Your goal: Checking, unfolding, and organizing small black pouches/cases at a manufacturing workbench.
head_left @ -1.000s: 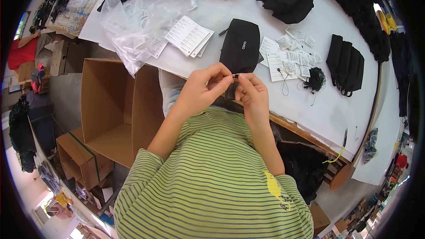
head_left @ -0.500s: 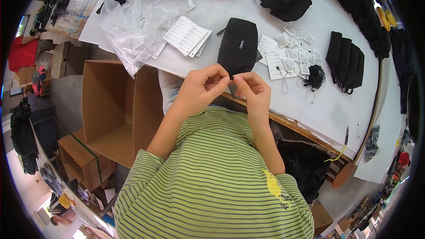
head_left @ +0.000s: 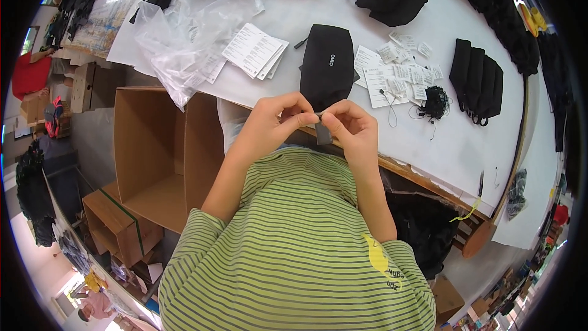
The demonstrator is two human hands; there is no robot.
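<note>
Plastic film, one crumpled heap, lies at ten o'clock from the hands; one card pile follows, fanned seemingly for easy picking. Left hand and right hand, at centre, pinch one small dark piece by the desk's near edge, each grip closed on it, fingertips suiting its smallness. One black pouch lies at twelve, probably for reach; labels, too jumbled to count, at two; one cord bundle at three; beyond, apparently four folded black items overlap, likely saving space.
</note>
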